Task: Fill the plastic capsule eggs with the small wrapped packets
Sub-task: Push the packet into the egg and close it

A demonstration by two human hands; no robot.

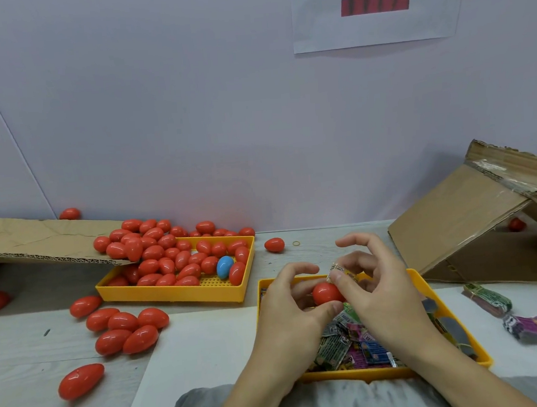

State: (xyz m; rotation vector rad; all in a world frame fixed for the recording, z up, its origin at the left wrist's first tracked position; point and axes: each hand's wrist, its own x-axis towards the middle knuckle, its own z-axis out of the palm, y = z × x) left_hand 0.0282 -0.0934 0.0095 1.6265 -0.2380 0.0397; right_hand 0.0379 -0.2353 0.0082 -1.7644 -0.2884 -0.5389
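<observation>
My left hand (293, 310) grips a red capsule egg (326, 293) above the near yellow tray (446, 309). My right hand (377, 291) pinches a small wrapped packet (336, 270) between thumb and finger, right at the top of that egg. The near tray holds a heap of colourful wrapped packets (352, 344), partly hidden by both hands. A second yellow tray (171, 291) to the left is piled with red eggs (168, 253) and one blue egg (224, 266).
Loose red eggs (126, 330) lie on the table at the left. A torn cardboard sheet (39, 240) overhangs the left tray; a tilted cardboard box (474, 219) stands at the right. Two packet bundles (532, 328) lie right of the near tray. A single egg (274, 245) and a rubber band (296, 243) lie near the wall.
</observation>
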